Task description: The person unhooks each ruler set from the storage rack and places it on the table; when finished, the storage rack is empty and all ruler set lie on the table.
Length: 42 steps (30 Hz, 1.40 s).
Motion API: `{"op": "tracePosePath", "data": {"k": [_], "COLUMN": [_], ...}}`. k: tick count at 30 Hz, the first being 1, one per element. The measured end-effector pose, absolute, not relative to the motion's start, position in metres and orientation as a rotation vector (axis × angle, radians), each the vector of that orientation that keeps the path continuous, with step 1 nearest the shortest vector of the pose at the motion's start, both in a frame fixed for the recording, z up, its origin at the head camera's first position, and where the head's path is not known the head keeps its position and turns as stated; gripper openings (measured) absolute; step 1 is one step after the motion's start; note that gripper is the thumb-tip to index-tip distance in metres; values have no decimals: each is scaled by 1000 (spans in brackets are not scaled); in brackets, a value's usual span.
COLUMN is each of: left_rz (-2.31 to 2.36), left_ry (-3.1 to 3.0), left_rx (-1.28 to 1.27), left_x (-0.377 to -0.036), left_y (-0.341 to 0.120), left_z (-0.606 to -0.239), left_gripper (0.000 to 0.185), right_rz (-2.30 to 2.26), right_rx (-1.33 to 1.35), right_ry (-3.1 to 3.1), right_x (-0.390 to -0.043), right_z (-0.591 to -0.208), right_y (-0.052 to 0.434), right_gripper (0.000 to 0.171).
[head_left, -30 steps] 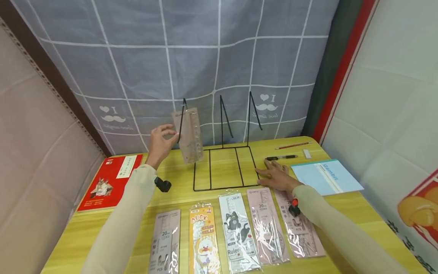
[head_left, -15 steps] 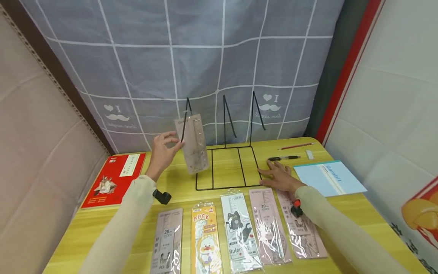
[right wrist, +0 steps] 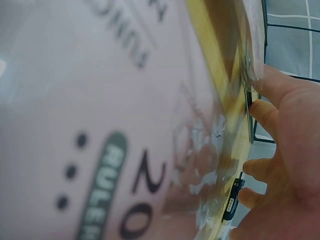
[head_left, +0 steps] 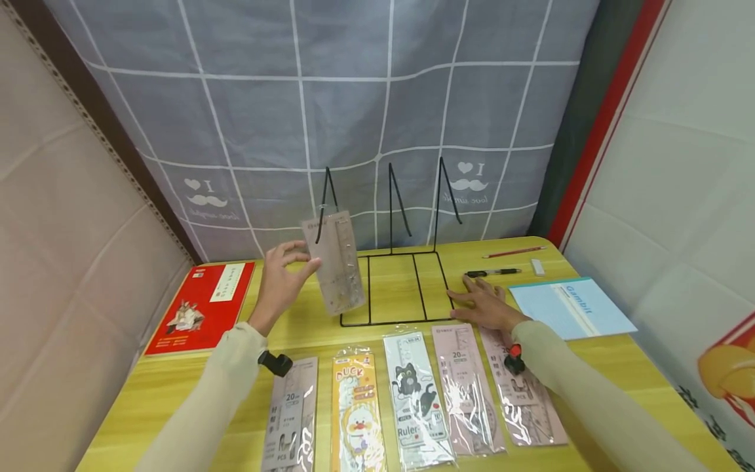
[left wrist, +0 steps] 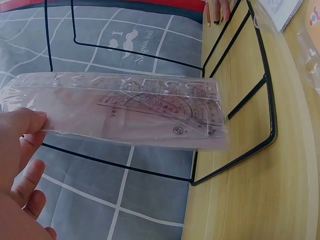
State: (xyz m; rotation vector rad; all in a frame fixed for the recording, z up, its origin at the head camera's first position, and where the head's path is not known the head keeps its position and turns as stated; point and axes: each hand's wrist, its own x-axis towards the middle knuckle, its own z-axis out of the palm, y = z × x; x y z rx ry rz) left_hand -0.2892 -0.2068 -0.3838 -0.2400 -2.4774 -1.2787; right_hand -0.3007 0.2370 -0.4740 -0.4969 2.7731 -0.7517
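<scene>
Nearest the person, five packaged rulers lie in a row along the table's (head_left: 177, 393) front edge, the yellow duck pack (head_left: 356, 413) among them. Beyond them the right hand (head_left: 485, 307) lies flat, fingers straight, on the yellow wood at the near right corner of the black wire rack (head_left: 394, 288); the right wrist view shows only what the head view cannot — a pink ruler pack (right wrist: 100, 150) blurred close up, and the fingers beside a black pen (right wrist: 231, 200). The left hand (head_left: 282, 283) pinches a clear ruler set pack (head_left: 336, 263) by its edge, held upright in the air at the rack's left upright. The left wrist view alone shows a protractor inside that pack (left wrist: 145, 112) — thumb on the plastic. Farther back lie a red book (head_left: 200, 308), a blue notebook (head_left: 571, 307) and a pencil (head_left: 513, 251). A grey grid curtain (head_left: 354, 118) closes the room behind.
</scene>
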Motion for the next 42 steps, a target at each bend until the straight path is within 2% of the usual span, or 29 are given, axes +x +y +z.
{"op": "tracePosePath", "data": {"k": [32, 42], "left_rz": [-1292, -1253], "left_ry": [-2475, -2421], "left_rx": [-264, -331], "left_x": [-239, -217], "left_y": [-208, -214], "left_z": [-388, -391], "left_gripper": [28, 19], "right_rz": [-787, -771], "right_rx": [-502, -493], "right_ry": [2728, 2740], "right_x": [-301, -302], "right_z": [-476, -477], "right_y": [240, 239], "right_gripper": [66, 67]}}
